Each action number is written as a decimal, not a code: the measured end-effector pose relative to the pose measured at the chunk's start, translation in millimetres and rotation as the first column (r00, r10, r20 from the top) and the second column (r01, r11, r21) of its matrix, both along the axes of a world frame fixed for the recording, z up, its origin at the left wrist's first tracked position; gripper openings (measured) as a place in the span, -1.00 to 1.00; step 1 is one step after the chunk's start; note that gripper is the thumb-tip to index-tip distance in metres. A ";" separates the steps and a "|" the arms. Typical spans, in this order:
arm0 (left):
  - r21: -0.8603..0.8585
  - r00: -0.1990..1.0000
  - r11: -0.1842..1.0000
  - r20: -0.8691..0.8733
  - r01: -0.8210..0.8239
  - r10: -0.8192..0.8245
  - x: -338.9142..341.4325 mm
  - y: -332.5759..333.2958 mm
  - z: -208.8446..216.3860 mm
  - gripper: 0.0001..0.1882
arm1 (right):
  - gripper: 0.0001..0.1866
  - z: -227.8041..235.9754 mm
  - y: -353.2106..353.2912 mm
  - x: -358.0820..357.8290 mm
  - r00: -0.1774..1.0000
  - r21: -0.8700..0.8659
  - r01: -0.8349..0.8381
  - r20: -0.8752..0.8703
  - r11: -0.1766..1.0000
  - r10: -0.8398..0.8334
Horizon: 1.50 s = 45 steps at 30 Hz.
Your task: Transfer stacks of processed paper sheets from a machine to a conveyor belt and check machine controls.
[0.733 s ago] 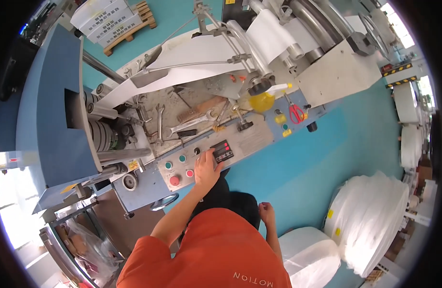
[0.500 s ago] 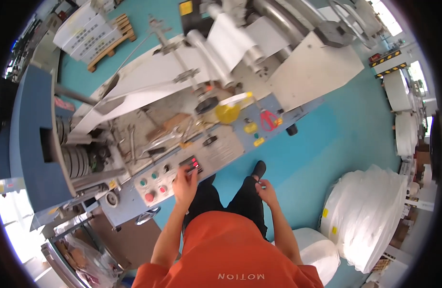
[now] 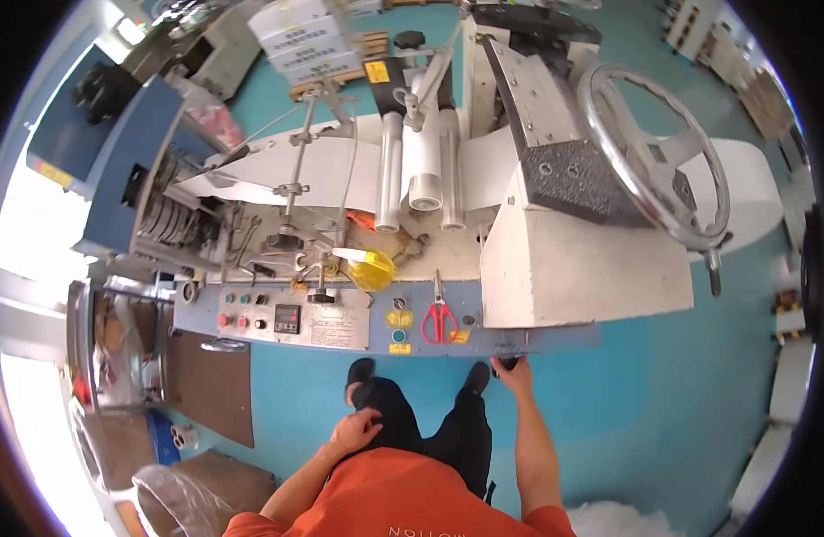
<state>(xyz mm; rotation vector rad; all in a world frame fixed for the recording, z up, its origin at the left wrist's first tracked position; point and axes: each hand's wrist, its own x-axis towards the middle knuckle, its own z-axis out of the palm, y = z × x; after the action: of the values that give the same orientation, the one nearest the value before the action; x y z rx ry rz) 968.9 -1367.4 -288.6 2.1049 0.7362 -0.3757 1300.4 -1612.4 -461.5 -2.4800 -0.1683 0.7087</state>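
My right hand (image 3: pixel 518 378) reaches to the front edge of the machine, its fingers closed round a black knob (image 3: pixel 503 365) under the blue rail. Beside my left thigh is my left hand (image 3: pixel 354 432), holding nothing, with its fingers loosely bent and apart. Red-handled scissors (image 3: pixel 439 324) lie on the blue rail, to the left of the knob. Farther left, the control panel (image 3: pixel 340 320) carries coloured buttons and a small display (image 3: pixel 288 319). A yellow spray bottle (image 3: pixel 372 270) with a white top lies behind the rail.
A large metal handwheel (image 3: pixel 600 116) stands at the right above a cream housing (image 3: pixel 582 268). White web (image 3: pixel 318 166) runs past metal rollers (image 3: pixel 390 170). Wrenches (image 3: pixel 246 234) lie on the machine bed. At lower left are a brown board (image 3: pixel 206 385) and a carton (image 3: pixel 211 483).
My view has swung and shifted rightward along the machine. My left hand has left the panel display for my thigh. The right hand has gone from beside my leg to the black knob.
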 end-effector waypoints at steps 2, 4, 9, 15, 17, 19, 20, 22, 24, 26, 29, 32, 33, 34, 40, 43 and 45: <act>0.092 1.000 0.995 0.019 0.021 -0.023 -7.7 -24.6 -7.4 -0.66 | 0.11 9.1 7.0 4.2 0.992 -0.011 -0.054 -0.112 0.998 0.053; 0.156 0.979 0.970 -0.048 -0.189 0.199 4.5 -44.2 -5.6 -0.64 | 0.18 10.1 2.1 10.2 0.975 0.049 -0.027 -0.220 0.998 0.038; 0.050 0.919 0.948 -0.234 -0.313 0.316 -17.7 -78.4 -26.6 -0.59 | 0.16 -14.1 -82.6 72.0 0.781 0.133 -0.025 -0.616 0.991 0.102; -0.349 0.620 0.517 -0.355 -0.782 0.699 -113.6 -91.7 -110.1 -0.28 | -0.25 -1.5 -221.7 228.6 0.866 -0.181 0.406 0.389 0.896 -0.314; -0.318 0.638 0.556 -0.312 -0.768 0.704 -113.9 -91.5 -102.7 -0.30 | -0.23 96.7 -169.6 281.2 0.541 -0.094 0.192 0.840 0.977 -0.026; -0.307 0.667 0.594 -0.289 -0.744 0.687 -116.2 -101.2 -98.6 -0.32 | -0.09 200.2 -119.4 321.8 0.524 -0.043 0.061 0.852 0.997 0.004; -0.301 0.684 0.615 -0.278 -0.729 0.674 -117.1 -103.2 -96.1 -0.33 | 0.00 235.5 -98.6 343.2 0.519 -0.079 -0.007 0.852 0.997 0.071; -0.280 0.711 0.653 -0.250 -0.703 0.657 -115.7 -100.0 -89.5 -0.35 | 0.10 282.4 -57.4 369.9 0.461 -0.290 -0.102 0.834 0.951 0.304; -0.272 0.749 0.698 -0.220 -0.663 0.626 -108.4 -94.5 -93.0 -0.37 | 0.00 288.1 -42.0 405.2 0.420 -0.360 -0.077 0.834 0.930 0.358; -0.253 0.774 0.732 -0.187 -0.633 0.605 -105.5 -89.1 -94.2 -0.39 | -0.09 282.9 -33.4 425.1 0.378 -0.419 -0.065 0.830 0.906 0.411; -0.225 0.805 0.773 -0.143 -0.593 0.576 -107.6 -86.6 -99.4 -0.42 | -0.12 274.1 -32.2 437.4 0.449 -0.518 -0.059 0.750 0.853 0.486; -0.205 0.837 0.812 -0.110 -0.547 0.536 -111.4 -87.4 -108.7 -0.44 | 0.01 268.7 -41.1 435.7 0.418 -0.590 -0.043 0.722 0.806 0.551; -0.197 0.848 0.825 -0.103 -0.530 0.521 -115.5 -86.6 -111.0 -0.45 | -0.01 268.8 -45.0 431.0 0.406 -0.581 -0.037 0.735 0.813 0.543; -0.189 0.858 0.837 -0.097 -0.513 0.504 -120.4 -85.6 -113.2 -0.46 | -0.03 268.9 -49.0 425.3 0.395 -0.572 -0.032 0.746 0.820 0.536; -0.120 0.884 0.876 -0.084 -0.467 0.460 -154.1 -103.1 -112.6 -0.52 | -0.44 161.8 -85.1 303.9 0.557 0.850 0.231 0.284 0.473 -0.781; -0.058 0.949 0.975 -0.247 -0.215 0.195 -167.2 -114.3 -152.0 -0.48 | -0.55 -16.4 -216.8 182.6 0.651 0.510 0.426 0.402 0.748 -0.644; 0.074 0.972 0.997 -0.229 -0.031 0.048 -181.1 -124.8 -133.4 -0.59 | -0.62 -32.6 -166.9 83.9 0.786 0.381 0.607 -0.160 0.697 -0.597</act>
<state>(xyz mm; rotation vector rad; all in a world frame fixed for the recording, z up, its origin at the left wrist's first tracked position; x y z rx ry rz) 787.8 -1492.3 -422.0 2.1307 0.9367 -0.5873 1384.3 -1779.3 -494.0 -1.9278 0.4557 0.3590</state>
